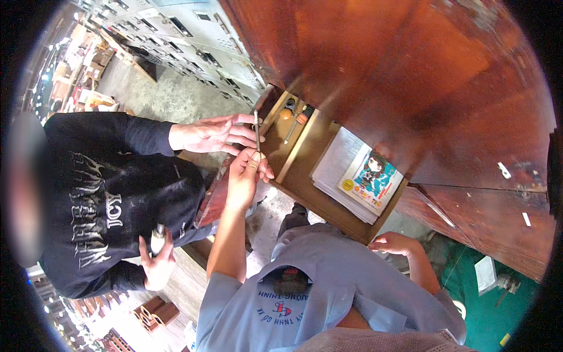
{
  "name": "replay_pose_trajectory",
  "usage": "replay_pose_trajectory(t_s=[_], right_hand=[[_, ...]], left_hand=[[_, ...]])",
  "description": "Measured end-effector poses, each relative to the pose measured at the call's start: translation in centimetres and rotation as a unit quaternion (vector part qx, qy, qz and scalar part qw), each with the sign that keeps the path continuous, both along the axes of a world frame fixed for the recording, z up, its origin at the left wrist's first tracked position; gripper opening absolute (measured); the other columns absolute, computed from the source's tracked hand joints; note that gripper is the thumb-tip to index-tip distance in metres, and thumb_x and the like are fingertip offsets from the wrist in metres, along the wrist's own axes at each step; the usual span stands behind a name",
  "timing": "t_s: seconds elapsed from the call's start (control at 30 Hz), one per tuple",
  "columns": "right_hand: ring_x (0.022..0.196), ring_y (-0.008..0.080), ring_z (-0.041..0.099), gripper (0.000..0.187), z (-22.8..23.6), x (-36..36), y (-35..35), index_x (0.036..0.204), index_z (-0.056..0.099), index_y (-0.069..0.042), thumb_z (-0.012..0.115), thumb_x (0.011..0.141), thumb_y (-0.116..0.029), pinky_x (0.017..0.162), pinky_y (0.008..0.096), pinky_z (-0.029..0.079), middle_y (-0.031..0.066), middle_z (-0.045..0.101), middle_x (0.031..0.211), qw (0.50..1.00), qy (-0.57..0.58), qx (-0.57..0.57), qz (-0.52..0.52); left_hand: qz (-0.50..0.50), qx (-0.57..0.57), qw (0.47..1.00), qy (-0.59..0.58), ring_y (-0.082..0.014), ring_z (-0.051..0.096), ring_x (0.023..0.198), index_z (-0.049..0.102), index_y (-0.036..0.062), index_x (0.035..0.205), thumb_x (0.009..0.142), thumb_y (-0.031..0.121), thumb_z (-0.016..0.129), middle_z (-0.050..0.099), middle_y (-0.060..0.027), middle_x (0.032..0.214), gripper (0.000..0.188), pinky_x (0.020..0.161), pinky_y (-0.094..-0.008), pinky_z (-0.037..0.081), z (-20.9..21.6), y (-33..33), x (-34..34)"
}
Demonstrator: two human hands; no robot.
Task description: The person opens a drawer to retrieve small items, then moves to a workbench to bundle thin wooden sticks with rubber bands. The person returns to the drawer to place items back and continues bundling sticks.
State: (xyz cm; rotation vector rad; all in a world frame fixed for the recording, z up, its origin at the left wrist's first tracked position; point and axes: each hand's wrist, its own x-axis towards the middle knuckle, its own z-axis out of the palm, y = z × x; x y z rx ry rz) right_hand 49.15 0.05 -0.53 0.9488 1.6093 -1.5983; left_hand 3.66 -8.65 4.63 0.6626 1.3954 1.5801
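My left hand point(247, 173) pinches a thin metal rod point(257, 132) between thumb and fingers, holding it upright over the left end of a pulled-out wooden drawer point(299, 183). Right at the rod is the open hand point(208, 135) of a person in a black sweatshirt, its fingers spread; whether they touch the rod I cannot tell. That person's other hand point(157, 267) holds a small whitish cylindrical object point(158, 239). At the drawer's near right corner, my right hand point(394, 242) has its fingers bent against the edge.
Inside the drawer lie a screwdriver point(299, 122) with an orange handle, a stack of papers point(340, 161) and a colourful booklet point(372, 182). A reddish-brown wooden cabinet point(375, 70) rises behind it. Grey metal lockers point(187, 41) stand at the upper left.
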Motion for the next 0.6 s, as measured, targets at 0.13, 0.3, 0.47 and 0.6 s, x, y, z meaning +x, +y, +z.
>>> replay_pose_trajectory(t_s=[0.13,0.3,0.47,0.6], right_hand=[[0.096,0.0186,0.067,0.055,0.4,-0.2,1.2,0.103,0.076,-0.004,0.057,0.097,-0.056,0.084,0.0348,0.055,0.0091,0.074,0.103,0.998,0.057,0.014,0.025],[0.092,0.0180,0.066,0.054,-0.7,0.3,0.5,0.106,0.073,-0.002,0.063,0.094,-0.054,0.081,0.0319,0.054,0.0093,0.073,0.099,0.997,0.042,-0.029,-0.060],[0.097,0.0176,0.064,0.040,-4.3,0.9,-1.3,0.123,0.065,-0.003,0.072,0.092,-0.027,0.083,0.0321,0.053,0.0045,0.070,0.111,0.963,0.162,-0.174,-0.127],[0.103,0.0192,0.065,0.033,-7.9,2.0,-3.4,0.120,0.068,-0.008,0.071,0.090,-0.023,0.087,0.0368,0.053,0.0033,0.072,0.115,0.984,0.011,-0.050,-0.171]], left_hand=[[0.069,0.008,0.997,-0.017,-0.0148,0.062,0.066,0.057,0.0033,0.099,0.106,0.026,0.053,0.058,-0.0031,0.077,0.024,0.058,-0.0260,0.048,0.4,-1.1,1.7],[0.123,0.052,0.991,0.005,-0.0135,0.061,0.064,0.060,0.0042,0.099,0.104,0.030,0.056,0.060,-0.0019,0.076,0.026,0.056,-0.0253,0.046,2.9,0.1,1.3],[0.219,0.114,0.969,0.003,-0.0160,0.063,0.068,0.059,0.0004,0.112,0.104,0.025,0.057,0.061,-0.0056,0.079,0.027,0.062,-0.0277,0.049,7.0,-0.1,-0.7],[0.169,0.025,0.985,0.021,-0.0131,0.063,0.073,0.060,0.0007,0.115,0.103,0.027,0.057,0.063,-0.0046,0.079,0.029,0.063,-0.0246,0.048,3.9,-5.4,0.0]])
